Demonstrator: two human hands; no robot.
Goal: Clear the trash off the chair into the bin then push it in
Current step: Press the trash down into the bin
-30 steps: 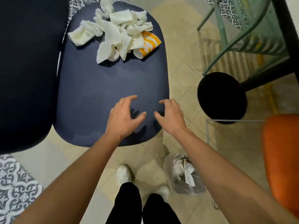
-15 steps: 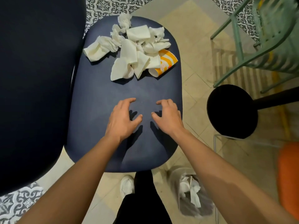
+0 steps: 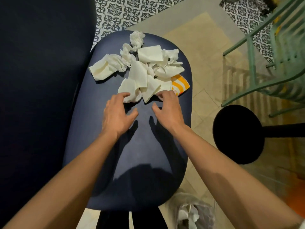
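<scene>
From the head camera we look down on the dark blue chair seat [image 3: 135,154], where both our hands reach toward a heap of crumpled white napkins [image 3: 143,70]. Our left hand [image 3: 118,115] has its grip spread, the fingertips [image 3: 126,95] touching the nearest napkin at the edge of the heap, with nothing pinched. Our right hand [image 3: 167,109] is spread too, thumb apart from the curled fingers, whose tips lie at the near edge of the paper; we cannot tell whether they press on it. Just beyond the right grip, and slightly to its outer side, an orange-and-white striped paper cup [image 3: 179,85] lies on its side, partly under the napkins. The rest of the heap spreads away beyond both grips toward the far end of the seat. Well behind the right grip, below our right forearm, the bin [image 3: 194,212] stands on the tiled floor [image 3: 206,90] beside the chair, with white paper already inside.
</scene>
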